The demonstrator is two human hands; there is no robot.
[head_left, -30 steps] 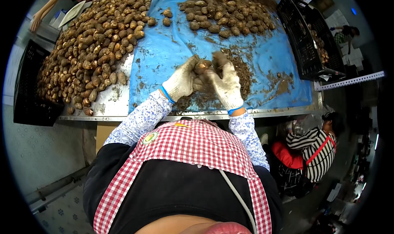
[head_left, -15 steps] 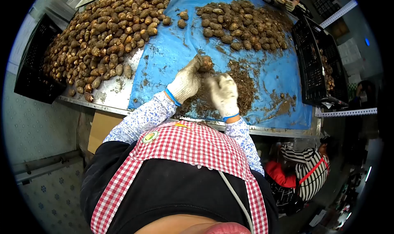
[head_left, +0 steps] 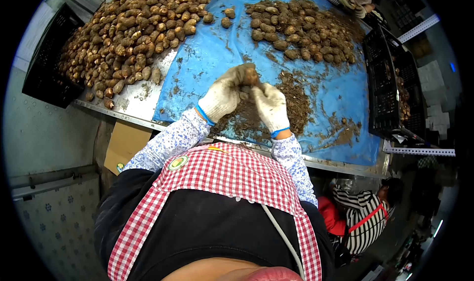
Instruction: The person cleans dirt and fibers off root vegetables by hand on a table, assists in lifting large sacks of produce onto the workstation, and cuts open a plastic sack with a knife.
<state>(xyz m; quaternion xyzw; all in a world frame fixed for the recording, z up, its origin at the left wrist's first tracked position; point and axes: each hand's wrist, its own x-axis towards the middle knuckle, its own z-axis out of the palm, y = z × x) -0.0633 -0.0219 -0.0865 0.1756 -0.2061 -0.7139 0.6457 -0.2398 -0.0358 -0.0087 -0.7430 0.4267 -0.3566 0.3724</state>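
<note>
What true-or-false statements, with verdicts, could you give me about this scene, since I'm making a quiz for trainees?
1. The left hand holds a brown tuber. True.
2. The right hand is bare. False: it wears a whitish glove.
3. The smaller tuber pile lies on the blue sheet. True.
4. The black crate at the right is empty. False: tubers show inside it.
5. The apron is plain blue. False: it is red and white checked.
6. A cardboard piece shows below the table's edge. True.
</note>
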